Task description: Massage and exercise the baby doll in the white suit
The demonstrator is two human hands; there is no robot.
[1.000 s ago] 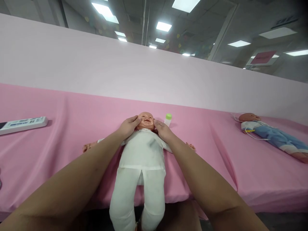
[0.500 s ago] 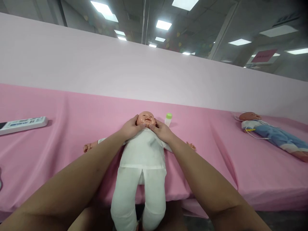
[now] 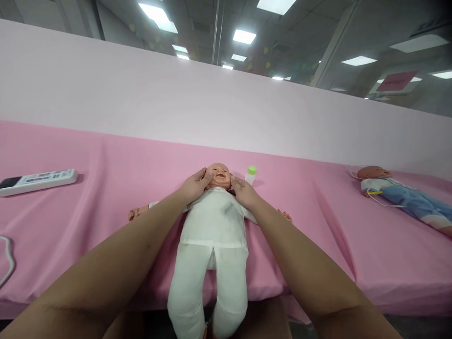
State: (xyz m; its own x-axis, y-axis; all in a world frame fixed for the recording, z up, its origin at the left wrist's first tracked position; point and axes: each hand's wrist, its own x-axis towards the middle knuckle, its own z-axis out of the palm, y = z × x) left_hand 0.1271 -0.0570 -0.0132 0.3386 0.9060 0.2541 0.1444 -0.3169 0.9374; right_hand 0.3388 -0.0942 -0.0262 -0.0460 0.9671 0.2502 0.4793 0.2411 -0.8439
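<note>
My two forearms run up from the near edge of the table [image 3: 52, 226], which is draped in pink cloth. Between them lies the doll [image 3: 212, 226] in white, on its back at the middle of the near edge, its legs hanging over that edge toward me. My left hand [image 3: 193, 184] cups one side of the doll's head and my right hand [image 3: 243, 192] cups the other, fingers spread and pressed to the cheeks, clasping nothing else. I judge I am working over the face with both hands; any further stroke calls for light, even pressure so the head does not roll.

Just past my right hand stands a small bottle [image 3: 250, 174] with a green cap, close enough to knock. Toward the left edge lies a remote control [image 3: 38, 181], with a cable [image 3: 7, 258] nearer. Far right lies a second doll [image 3: 406, 200] in blue.
</note>
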